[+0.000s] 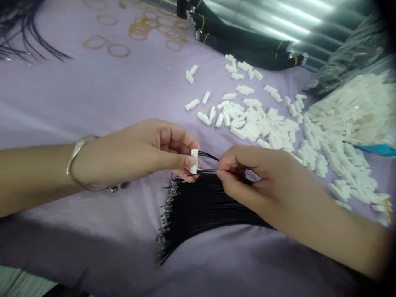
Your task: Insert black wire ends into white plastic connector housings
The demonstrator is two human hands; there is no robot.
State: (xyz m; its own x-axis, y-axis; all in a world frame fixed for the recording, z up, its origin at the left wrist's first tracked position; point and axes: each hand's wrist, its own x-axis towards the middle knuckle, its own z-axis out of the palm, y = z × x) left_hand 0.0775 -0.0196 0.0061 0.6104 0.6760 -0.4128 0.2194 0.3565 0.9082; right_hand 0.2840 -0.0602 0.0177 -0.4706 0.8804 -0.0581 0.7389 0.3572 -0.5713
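Near the wire bundle (201, 206), the left hand (139, 152) is pinching a white connector (194, 161); the right hand (256, 177) is gripping a black wire (210, 170), seemingly inserting it. Seating is probably needing a straight push.

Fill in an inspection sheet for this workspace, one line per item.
Surface: lavender cloth, wrinkled in places.
Job's things: white connector with black wires at its right side; loose white connectors heaped to the right.
Clutter: yellow-brown bands scattered toward the far edge.
Hands: left hand grips the connector; right hand pinches the wires beside it. Whether every wire is seated cannot be told.
Cables: fanned black bundle beneath the hands; banded bundles at the far side; more dark wires at upper left.
Surroundings: clear bag of whitish pieces; ridged, shiny surface beyond.
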